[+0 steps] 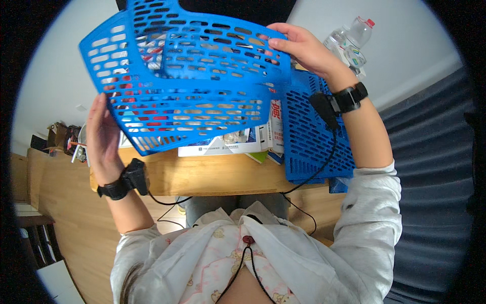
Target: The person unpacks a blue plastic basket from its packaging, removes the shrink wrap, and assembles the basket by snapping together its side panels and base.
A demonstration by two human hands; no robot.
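Observation:
Raised above the table is a blue perforated plastic panel (212,85), which looks like part of a file holder, with rows of slots and a curved cut-out. My left hand (104,134) supports its lower left edge, fingers partly hidden behind it. On its upper right edge, my right hand (302,46) pinches the plastic between thumb and fingers. More blue perforated panels (314,134) lie on the right side of the table, beneath my right forearm. Through the slots, books and other items show only in pieces.
A white-covered book (217,150) and other books lie on the wooden table (217,177), partly covered by the raised panel. Clear plastic bottles (359,31) stand at the back right. A dark blue curtain (430,162) hangs on the right. Black cables run from both wrist bands.

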